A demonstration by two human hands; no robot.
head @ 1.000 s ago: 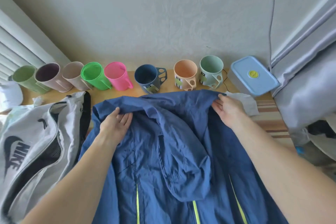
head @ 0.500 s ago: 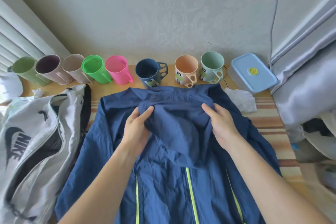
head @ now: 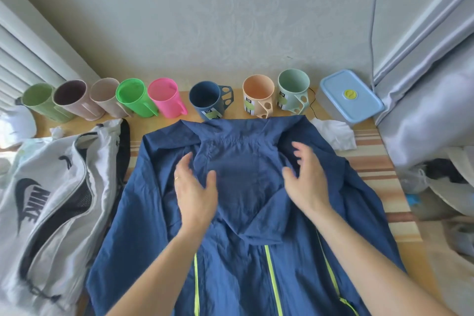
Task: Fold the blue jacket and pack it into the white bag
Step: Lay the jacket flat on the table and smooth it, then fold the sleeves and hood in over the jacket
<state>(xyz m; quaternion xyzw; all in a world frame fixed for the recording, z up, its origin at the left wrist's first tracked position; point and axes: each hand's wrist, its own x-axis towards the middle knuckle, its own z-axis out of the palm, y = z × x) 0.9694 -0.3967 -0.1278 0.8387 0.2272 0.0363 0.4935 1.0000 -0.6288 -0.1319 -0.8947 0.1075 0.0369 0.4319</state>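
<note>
While the dark blue thin-fabric jacket [head: 238,213] lies spread flat beside the white fabric sports bag [head: 51,187], its hood folded down over its back, the left hand [head: 196,194] and right hand [head: 306,181] flank that hood, fingers spread, gripping nothing. The bag lies just left of the jacket.

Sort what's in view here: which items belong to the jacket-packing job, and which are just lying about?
In the job: blue jacket, white bag, left hand, right hand.

Lying about: row of cups, lidded blue container, crumpled white cloth.
</note>
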